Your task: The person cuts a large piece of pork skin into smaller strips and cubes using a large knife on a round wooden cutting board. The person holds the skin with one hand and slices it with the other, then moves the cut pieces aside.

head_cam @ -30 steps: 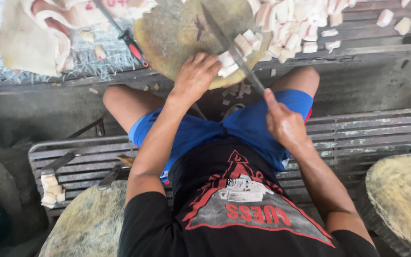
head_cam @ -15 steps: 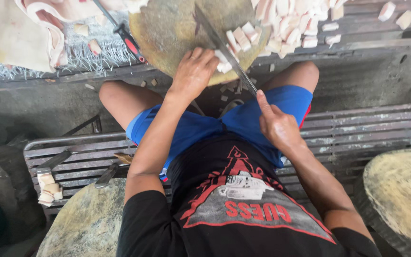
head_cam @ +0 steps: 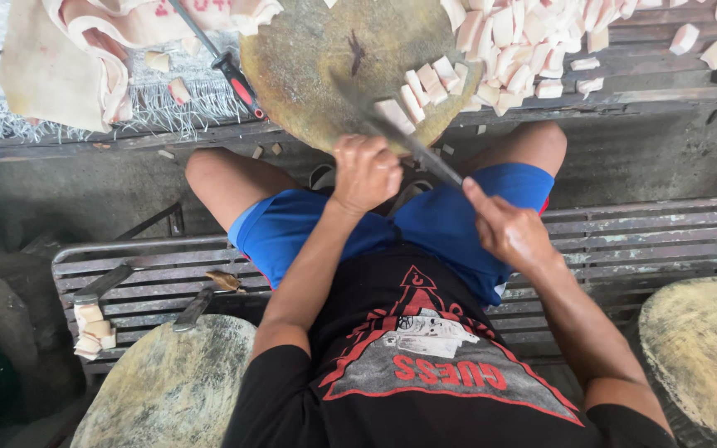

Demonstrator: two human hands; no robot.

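Observation:
I sit on a slatted bench with a round wooden chopping block (head_cam: 317, 58) in front of my knees. My right hand (head_cam: 508, 232) is shut on the handle of a long knife (head_cam: 412, 145), whose blade slants up and left onto the block's near edge. My left hand (head_cam: 365, 170) sits at that edge with its fingers curled, just left of the blade and below a pale cut piece (head_cam: 393, 112); what is under its fingers is hidden. A row of pale cubes (head_cam: 433, 79) lies along the block's right side.
A heap of pale cubes (head_cam: 524, 41) lies right of the block and a large pale slab (head_cam: 51, 66) at far left. A red-handled tool (head_cam: 234, 75) leans by the block. Two more round blocks (head_cam: 168, 390) (head_cam: 707, 348) flank me. The bench (head_cam: 624, 241) holds a small knife (head_cam: 192, 309) and stacked pieces (head_cam: 93, 328).
My left hand has drawn back from the block's top to its near edge and curled up. The knife has slid down and nearer with my right hand.

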